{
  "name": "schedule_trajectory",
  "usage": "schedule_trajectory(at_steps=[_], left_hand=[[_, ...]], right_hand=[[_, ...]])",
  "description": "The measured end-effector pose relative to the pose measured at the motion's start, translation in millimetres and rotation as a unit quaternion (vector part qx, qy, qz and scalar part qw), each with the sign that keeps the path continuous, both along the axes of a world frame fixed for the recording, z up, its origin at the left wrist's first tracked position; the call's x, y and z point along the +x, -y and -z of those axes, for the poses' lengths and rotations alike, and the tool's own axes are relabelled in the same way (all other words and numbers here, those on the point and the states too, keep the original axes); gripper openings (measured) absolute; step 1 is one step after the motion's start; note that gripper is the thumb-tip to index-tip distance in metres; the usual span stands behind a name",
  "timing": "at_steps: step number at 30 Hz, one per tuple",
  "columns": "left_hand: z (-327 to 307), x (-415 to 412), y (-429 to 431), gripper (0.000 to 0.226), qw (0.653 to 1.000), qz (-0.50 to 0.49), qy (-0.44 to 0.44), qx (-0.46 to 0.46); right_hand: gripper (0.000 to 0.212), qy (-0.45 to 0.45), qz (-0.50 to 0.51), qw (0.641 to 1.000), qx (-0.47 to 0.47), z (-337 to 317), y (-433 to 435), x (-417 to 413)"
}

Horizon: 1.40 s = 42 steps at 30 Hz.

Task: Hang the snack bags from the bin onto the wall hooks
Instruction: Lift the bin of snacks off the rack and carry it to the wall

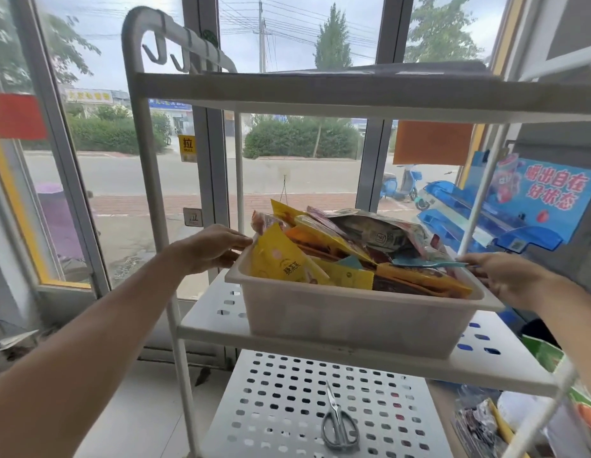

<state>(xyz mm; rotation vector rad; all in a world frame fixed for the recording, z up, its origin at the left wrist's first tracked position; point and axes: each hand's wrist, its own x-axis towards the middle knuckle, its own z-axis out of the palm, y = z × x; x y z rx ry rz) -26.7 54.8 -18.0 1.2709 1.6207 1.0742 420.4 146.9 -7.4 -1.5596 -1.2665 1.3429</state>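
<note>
A white plastic bin [347, 322] stands on the middle shelf of a white metal rack, heaped with several snack bags [340, 249], mostly yellow, orange and silver. My left hand [211, 247] grips the bin's left rim, fingers curled over the edge beside a yellow bag [284, 259]. My right hand [509, 276] holds the bin's right rim, its fingertips near a teal bag edge [429, 263]. Several white hooks [175, 57] hang from the rack's curved top rail at upper left, with nothing on them.
The rack's top shelf [353, 90] spans just above the bin. Scissors [338, 421] lie on the perforated lower shelf [287, 408]. More packets [479, 421] sit at lower right. A blue display stand [532, 206] is to the right, glass doors and windows behind.
</note>
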Motion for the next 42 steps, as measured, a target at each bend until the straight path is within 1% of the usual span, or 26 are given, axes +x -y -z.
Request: schedule_trajectory(at_steps=[4, 8, 12, 17, 21, 23, 28, 30, 35, 42], left_hand=[[-1, -5, -6, 0.024, 0.999, 0.021, 0.025, -0.024], [5, -6, -9, 0.023, 0.999, 0.02, 0.044, -0.007], [8, -7, -11, 0.022, 0.998, 0.013, 0.059, 0.01], [6, -3, -7, 0.019, 0.991, 0.014, 0.131, 0.012], [0, -1, 0, 0.03, 0.992, 0.013, 0.123, 0.012], [-2, 2, 5, 0.027, 0.993, 0.014, 0.115, 0.012], [0, 12, 24, 0.018, 0.996, 0.016, 0.082, 0.02], [3, 16, 32, 0.017, 0.996, 0.006, 0.085, 0.031], [6, 20, 58, 0.023, 0.994, -0.008, 0.094, 0.049], [14, 20, 98, 0.025, 0.991, -0.022, 0.112, 0.068]], right_hand=[[0.027, -0.017, -0.004, 1.0, 0.01, 1, 4, 0], [0.025, -0.04, -0.002, 0.999, 0.018, 4, 2, 0], [0.017, -0.051, 0.015, 0.999, 0.014, 3, 1, -3], [0.015, -0.055, 0.017, 0.998, 0.014, 3, 4, -3], [0.032, -0.052, 0.029, 0.998, 0.026, 4, 7, 2], [0.034, -0.049, 0.031, 0.998, 0.032, 4, 12, 5], [0.029, -0.059, 0.008, 0.998, 0.019, 4, 33, 8], [0.021, -0.07, 0.004, 0.997, 0.023, 3, 40, 8], [0.009, -0.082, 0.001, 0.996, 0.033, 1, 55, 5], [0.014, -0.077, -0.005, 0.996, 0.048, 2, 85, 1]])
